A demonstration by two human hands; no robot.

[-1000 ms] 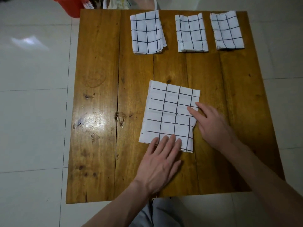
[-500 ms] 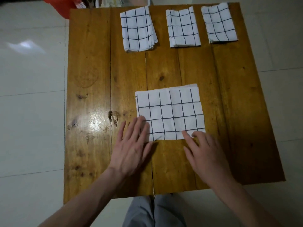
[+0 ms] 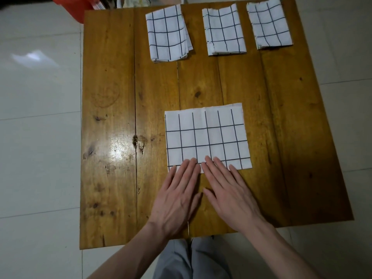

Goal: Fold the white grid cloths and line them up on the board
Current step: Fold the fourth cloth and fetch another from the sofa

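A white grid cloth, folded into a wide rectangle, lies flat on the wooden board near its middle. My left hand and my right hand lie side by side, fingers straight, with the fingertips pressing on the cloth's near edge. Three folded grid cloths stand in a row along the far edge: one on the left, one in the middle, one on the right.
The board is a square table top over pale floor tiles. A red container and other items sit past the far left corner. My knees in grey trousers show under the near edge.
The cloth was turned from upright to lying wide. Both hands then slid together along its near edge, from its corners toward the middle.
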